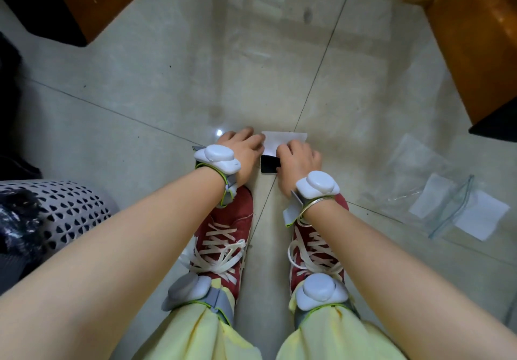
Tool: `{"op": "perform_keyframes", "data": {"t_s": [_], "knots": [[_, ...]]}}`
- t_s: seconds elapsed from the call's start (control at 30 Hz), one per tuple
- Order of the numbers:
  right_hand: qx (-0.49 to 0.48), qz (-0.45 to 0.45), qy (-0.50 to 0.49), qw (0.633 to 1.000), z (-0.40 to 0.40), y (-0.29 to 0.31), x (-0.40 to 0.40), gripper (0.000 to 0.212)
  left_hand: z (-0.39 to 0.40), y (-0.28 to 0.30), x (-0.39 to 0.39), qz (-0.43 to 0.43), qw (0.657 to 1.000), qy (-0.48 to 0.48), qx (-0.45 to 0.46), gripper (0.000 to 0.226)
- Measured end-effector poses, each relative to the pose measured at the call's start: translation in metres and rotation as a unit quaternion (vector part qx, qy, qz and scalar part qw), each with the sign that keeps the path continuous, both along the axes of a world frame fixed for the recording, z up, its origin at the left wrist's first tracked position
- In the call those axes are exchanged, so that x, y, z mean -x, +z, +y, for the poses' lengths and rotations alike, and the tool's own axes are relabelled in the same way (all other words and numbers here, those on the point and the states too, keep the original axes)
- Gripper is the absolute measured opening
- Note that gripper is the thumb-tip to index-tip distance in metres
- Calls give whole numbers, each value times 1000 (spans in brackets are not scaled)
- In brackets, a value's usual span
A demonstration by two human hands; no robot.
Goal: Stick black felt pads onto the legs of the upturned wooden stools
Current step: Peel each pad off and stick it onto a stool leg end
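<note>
Where glossy pale floor tiles [145, 85] meet at grey grout lines, a person bends low, both hands down on the floor ahead of red lace-up shoes [223, 236]. The left hand [246, 149] lies with fingers curled on the edge of a white backing sheet [285, 140]. The right hand [298, 161] pinches a black felt pad [268, 163] lying between the two hands. To the right of the right hand lies a clear zip bag [436, 189] holding white sheets. Left of the left arm stands a perforated plastic basket [70, 208]. Beyond the hands, orange-brown wooden furniture [470, 37] frames the floor.
</note>
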State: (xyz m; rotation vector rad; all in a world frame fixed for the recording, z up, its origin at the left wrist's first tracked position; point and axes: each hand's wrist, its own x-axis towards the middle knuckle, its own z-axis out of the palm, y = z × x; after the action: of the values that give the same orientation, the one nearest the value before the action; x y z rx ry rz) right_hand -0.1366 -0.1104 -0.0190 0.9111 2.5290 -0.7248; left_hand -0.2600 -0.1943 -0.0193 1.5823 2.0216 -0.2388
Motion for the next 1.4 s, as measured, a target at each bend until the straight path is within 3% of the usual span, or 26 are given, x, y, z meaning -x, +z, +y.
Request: {"op": "perform_keyframes", "data": {"t_s": [0.2,0.3,0.37,0.43,0.5,0.57,0.73,0.8,0.9,0.97,1.1,1.27,1.4], "knots": [[132,35,-44,990,11,8,-6,12,10,4,-5,-13,996,63,56,33],[170,53,-162,970,25,15,-8,9,11,2,-3,-15,995,36,88,37],[189,97,-249,945,34,26,-3,29,13,7,-2,-31,995,37,83,40],[204,140,-283,927,44,40,10,35,20,23,0,-86,989,120,6,43],[201,193,-302,912,52,60,27,33,32,48,3,-143,948,245,-147,38],[203,261,-312,890,60,87,50,37,44,78,14,-141,896,314,-281,35],[174,366,-277,871,79,154,110,37,75,144,55,-115,799,370,-460,41],[168,365,-252,880,86,176,125,36,79,170,65,-99,779,347,-512,42],[132,376,-193,897,96,204,139,36,84,199,80,-47,799,263,-539,22],[127,401,-172,891,99,226,144,35,86,217,94,-36,794,259,-548,17],[143,468,-164,856,103,273,160,19,89,266,109,-103,744,335,-568,22],[155,515,-171,826,105,328,188,26,94,326,131,-171,694,408,-568,40],[158,566,-194,785,109,371,217,33,105,369,158,-215,631,447,-596,23]]}}
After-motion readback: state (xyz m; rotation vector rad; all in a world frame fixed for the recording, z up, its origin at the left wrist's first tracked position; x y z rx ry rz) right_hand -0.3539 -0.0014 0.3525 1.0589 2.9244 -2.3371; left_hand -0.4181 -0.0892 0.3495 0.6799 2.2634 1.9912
